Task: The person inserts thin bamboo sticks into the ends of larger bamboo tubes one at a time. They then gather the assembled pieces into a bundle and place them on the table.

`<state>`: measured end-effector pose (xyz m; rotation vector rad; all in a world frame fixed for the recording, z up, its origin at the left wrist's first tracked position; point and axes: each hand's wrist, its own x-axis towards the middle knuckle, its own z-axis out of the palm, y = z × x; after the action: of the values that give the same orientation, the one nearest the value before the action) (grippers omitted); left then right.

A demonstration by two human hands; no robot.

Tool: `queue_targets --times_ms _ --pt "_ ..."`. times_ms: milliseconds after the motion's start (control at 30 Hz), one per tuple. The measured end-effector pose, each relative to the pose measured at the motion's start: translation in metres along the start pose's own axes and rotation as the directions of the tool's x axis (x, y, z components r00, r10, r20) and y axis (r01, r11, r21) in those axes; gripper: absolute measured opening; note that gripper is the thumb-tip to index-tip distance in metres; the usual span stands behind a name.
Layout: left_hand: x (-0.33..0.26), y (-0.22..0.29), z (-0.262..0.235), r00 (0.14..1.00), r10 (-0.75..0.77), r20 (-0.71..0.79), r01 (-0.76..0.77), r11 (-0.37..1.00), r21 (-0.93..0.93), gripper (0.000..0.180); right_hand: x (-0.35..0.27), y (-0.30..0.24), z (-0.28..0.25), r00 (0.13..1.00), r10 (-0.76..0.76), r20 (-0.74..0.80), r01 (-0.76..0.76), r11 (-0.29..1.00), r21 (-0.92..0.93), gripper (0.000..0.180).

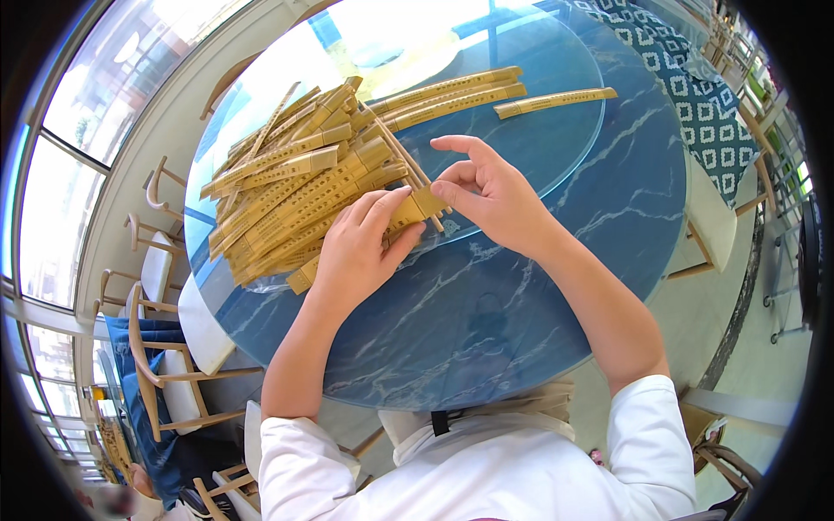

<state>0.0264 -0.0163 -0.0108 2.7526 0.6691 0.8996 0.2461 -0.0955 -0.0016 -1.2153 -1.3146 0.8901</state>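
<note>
My left hand grips a flat, tan paper chopstick sleeve between thumb and fingers, just at the right edge of the pile. At that sleeve's right end is my right hand, thumb against the paper and middle finger curled in close, while the index finger is raised away. Thin wooden chopsticks lie slanting behind the sleeve, their lower ends showing between my hands. A big heap of printed tan paper sleeves spreads left of my hands, many overlapping at different angles.
Several filled-looking sleeves lie beyond my hands, and a single one sits farther right. Under them is a glass turntable on a round blue marbled table. Wooden chairs stand left; a patterned cloth covers something at right.
</note>
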Motion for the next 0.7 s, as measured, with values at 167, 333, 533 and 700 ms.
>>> queue_targets --times_ms 167,333,533,700 --pt "0.001 0.0 -0.001 1.0 -0.002 0.003 0.002 1.0 0.017 0.047 0.004 0.004 -0.006 0.998 -0.012 -0.057 0.011 1.0 -0.021 0.041" --pt "0.002 0.0 -0.007 0.998 -0.059 -0.028 0.059 0.998 -0.009 0.03 0.004 0.015 -0.01 0.987 -0.148 -0.069 0.087 0.833 -0.546 0.028" --pt "0.002 -0.009 -0.003 0.992 -0.111 -0.053 0.1 0.98 -0.174 0.022 -0.002 0.032 0.002 0.955 -0.282 0.089 0.249 0.602 -0.759 0.017" --pt "0.002 -0.006 -0.002 0.942 -0.334 0.034 0.316 0.847 -0.427 0.025 0.003 0.031 -0.012 0.967 -0.245 -0.066 0.091 0.578 -0.811 0.012"
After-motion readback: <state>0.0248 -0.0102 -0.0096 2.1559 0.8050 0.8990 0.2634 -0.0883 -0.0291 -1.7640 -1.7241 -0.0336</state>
